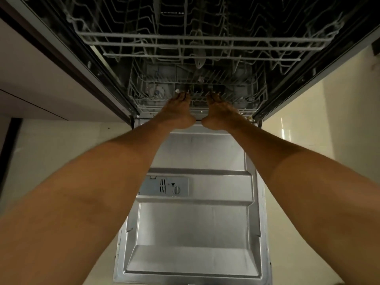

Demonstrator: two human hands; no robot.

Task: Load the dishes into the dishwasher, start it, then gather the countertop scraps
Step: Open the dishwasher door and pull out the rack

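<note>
Cream glossy floor (339, 120) reflects light at right; pale cabinet front (41, 83) with dark edging stands left.

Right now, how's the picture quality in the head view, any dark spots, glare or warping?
Head view: the dishwasher's inside is dark, so the upper rack reads clearly while the lower rack behind both hands is murky; the open door shows soft sheen, no harsh glare; wide-angle distortion stretches the forearms and bends the edges; slight overall softness.
</note>
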